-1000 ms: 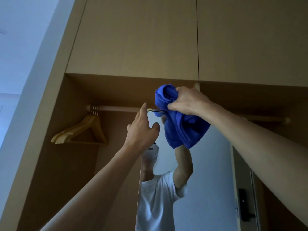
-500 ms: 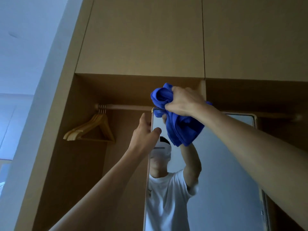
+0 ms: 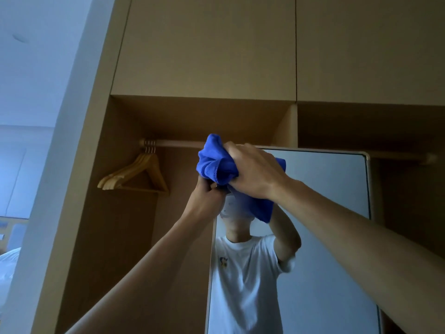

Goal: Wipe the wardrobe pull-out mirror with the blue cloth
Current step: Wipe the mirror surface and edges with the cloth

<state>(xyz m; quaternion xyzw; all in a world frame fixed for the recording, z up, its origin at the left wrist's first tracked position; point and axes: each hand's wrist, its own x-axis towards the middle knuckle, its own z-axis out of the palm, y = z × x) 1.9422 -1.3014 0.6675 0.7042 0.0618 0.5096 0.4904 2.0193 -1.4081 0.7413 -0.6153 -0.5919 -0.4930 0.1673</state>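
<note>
We reach up with both bare arms to the tall pull-out mirror (image 3: pixel 325 213), a pale-framed pane with rounded corners that stands out of a light-brown wooden wardrobe (image 3: pixel 204 56). Our right hand (image 3: pixel 252 173) clutches the crumpled blue cloth (image 3: pixel 214 162), fingers curled round the wad. It holds the cloth over the mirror's top left corner, and a loose tail hangs down across the glass below the hand. Our left hand (image 3: pixel 207 198) sits just under the cloth at the mirror's left edge, fingers curled. We cannot tell whether they grip the cloth, the frame or nothing. In the glass below the cloth, a reflected person in a white T-shirt (image 3: pixel 245 273) raises an arm. Left of the mirror, a bunch of pale wooden hangers (image 3: pixel 134 177) hangs from a round wooden rail (image 3: pixel 178 143) that runs on behind the mirror's top edge. Above the mirror are two flat, closed cabinet doors (image 3: pixel 361 44).
</note>
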